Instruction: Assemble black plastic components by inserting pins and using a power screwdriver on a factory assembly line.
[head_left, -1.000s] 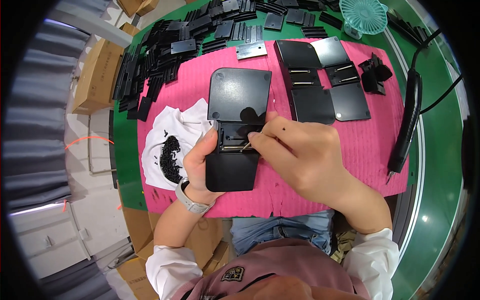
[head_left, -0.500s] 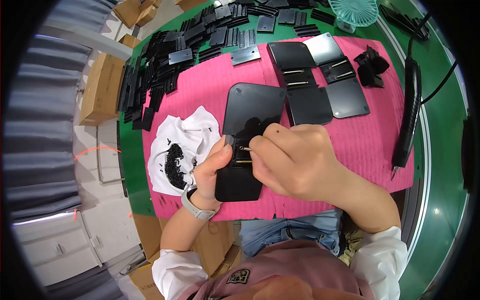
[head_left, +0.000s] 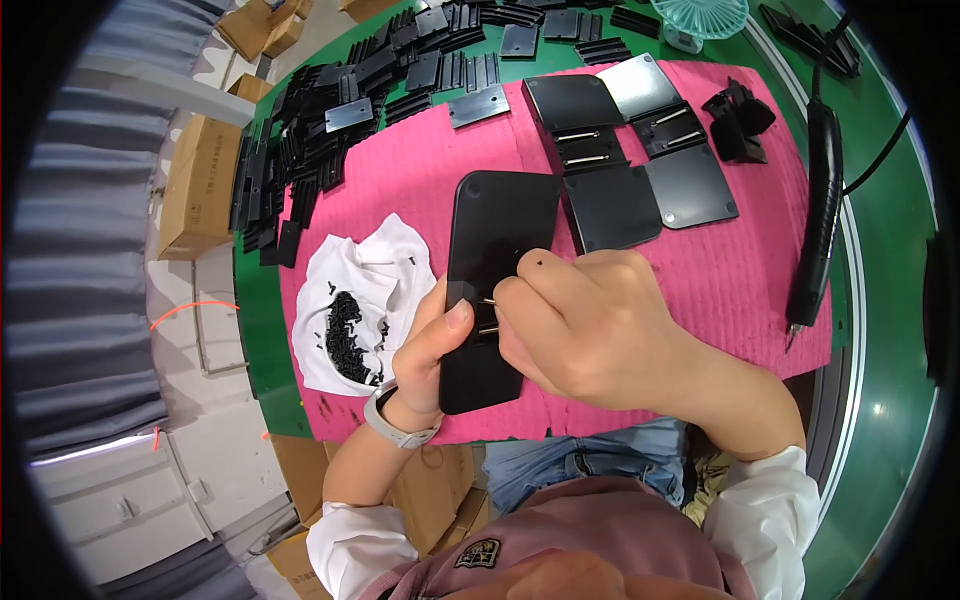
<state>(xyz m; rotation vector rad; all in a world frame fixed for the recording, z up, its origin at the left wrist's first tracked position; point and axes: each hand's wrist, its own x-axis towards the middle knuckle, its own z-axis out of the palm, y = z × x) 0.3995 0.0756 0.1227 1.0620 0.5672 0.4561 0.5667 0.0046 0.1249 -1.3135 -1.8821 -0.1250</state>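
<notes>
My left hand (head_left: 428,350) grips a long black plastic plate (head_left: 500,220) with rounded corners by its left edge, the thumb on its narrow middle section. Two thin metal pins lie across that section; the upper metal pin (head_left: 488,301) runs into the closed fingertips of my right hand (head_left: 590,325). Those fingers cover the right part of the middle section, so the far pin ends are hidden. Beyond my hands, two similar black assemblies (head_left: 612,205) lie side by side, each with a pair of metal pins across its middle.
A white cloth (head_left: 390,260) with a heap of small black screws (head_left: 345,335) lies left on the pink foam mat (head_left: 400,170). Black parts (head_left: 375,70) crowd the green table's far left. At right are black brackets (head_left: 738,120), a corded electric screwdriver (head_left: 822,200) and a teal fan (head_left: 700,18).
The held plate has tilted and looks narrower, with its pins more hidden. My right fingers stay at the upper pin. The whole view has shifted slightly.
</notes>
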